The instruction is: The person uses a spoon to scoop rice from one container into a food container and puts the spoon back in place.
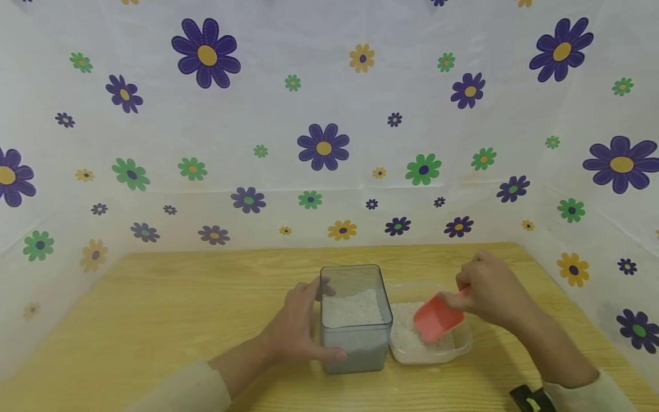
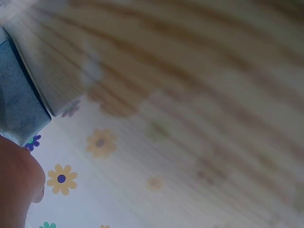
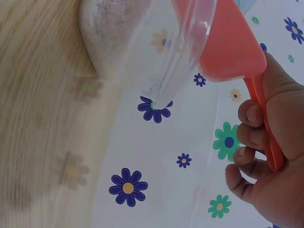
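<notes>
My left hand (image 1: 294, 329) holds the side of a tall smoky-clear bin (image 1: 355, 350), thumb along the near face and fingers at the far side. White grains like rice (image 1: 355, 309) fill much of it. Right beside it on the table is a low clear plastic tub (image 1: 465, 343), also with white grains (image 1: 407, 343) inside. My right hand (image 1: 491, 289) grips the handle of a coral-red scoop (image 1: 437, 319), whose tilted bowl dips toward the tub's grains. In the right wrist view, fingers and thumb wrap the scoop's handle (image 3: 268, 137). The left wrist view catches only the bin's corner (image 2: 23, 90).
Both containers stand on a wood-grain table (image 1: 206, 297). A white flower-print sheet (image 1: 268, 114) hangs behind and along both sides of it. Near my right sleeve, a black strap-like object (image 1: 530, 397) shows at the bottom edge.
</notes>
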Demonstrator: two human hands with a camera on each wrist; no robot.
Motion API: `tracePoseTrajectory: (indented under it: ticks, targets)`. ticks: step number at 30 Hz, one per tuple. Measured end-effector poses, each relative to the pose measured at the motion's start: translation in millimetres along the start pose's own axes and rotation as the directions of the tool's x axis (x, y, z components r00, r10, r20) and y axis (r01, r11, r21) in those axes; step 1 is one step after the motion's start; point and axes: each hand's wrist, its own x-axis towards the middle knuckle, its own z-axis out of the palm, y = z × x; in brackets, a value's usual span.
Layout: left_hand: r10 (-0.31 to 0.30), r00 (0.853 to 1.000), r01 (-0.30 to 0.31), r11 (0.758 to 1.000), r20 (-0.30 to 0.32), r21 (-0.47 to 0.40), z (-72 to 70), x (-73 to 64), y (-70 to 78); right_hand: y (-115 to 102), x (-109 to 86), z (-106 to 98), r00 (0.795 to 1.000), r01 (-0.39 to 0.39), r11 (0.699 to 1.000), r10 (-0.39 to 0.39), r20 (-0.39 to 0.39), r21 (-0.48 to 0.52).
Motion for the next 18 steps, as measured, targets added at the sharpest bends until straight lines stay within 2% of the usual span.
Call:
tracePoseTrajectory:
  ticks: [4,9,13,18]
  targets:
    - [0.005,1.000,-0.005,1.000,0.001,-0.001,-0.2,0.1,-0.2,1.6,0.0,-5.1,0.994,0.054,0.996,-0.060,-0.087,-0.077]
    - [0.009,1.000,-0.009,1.000,-0.007,-0.015,0.5,0.2,-1.9,3.5,1.8,-9.5,0.960,0.129,0.988,-0.146,-0.237,-0.085]
    - [0.010,1.000,-0.010,1.000,0.003,-0.022,-0.2,0.2,-3.2,-0.7,5.9,-18.1,0.938,0.097,0.995,-0.099,-0.333,-0.022]
    - [0.004,1.000,-0.004,1.000,-0.003,-0.014,1.1,-0.3,-1.0,-18.4,18.8,-34.7,0.934,0.046,0.998,-0.028,-0.356,0.041]
